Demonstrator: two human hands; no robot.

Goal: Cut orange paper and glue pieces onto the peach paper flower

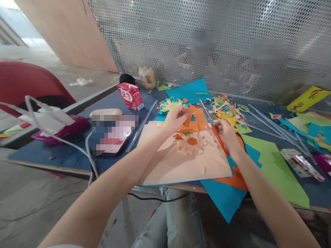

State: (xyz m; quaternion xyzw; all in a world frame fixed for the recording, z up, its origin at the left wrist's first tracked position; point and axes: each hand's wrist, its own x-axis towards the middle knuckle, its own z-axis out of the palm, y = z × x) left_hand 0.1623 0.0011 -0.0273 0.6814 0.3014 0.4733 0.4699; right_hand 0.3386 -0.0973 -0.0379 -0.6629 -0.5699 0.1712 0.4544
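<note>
My left hand pinches a piece of orange paper by its left side, above the stack of sheets. My right hand grips a pair of scissors with red-orange handles; the blades point away from me, just right of the orange paper. Below both hands, a peach paper flower with an orange centre lies on a peach sheet. Another paper flower, with a pale green centre and mixed-colour petals, lies beyond my left hand.
Yellow glue gun and paper scraps lie behind my right hand. Glue sticks and a green sheet are at right. At left are a phone, a red drink carton and a white cable. Perforated metal stands behind.
</note>
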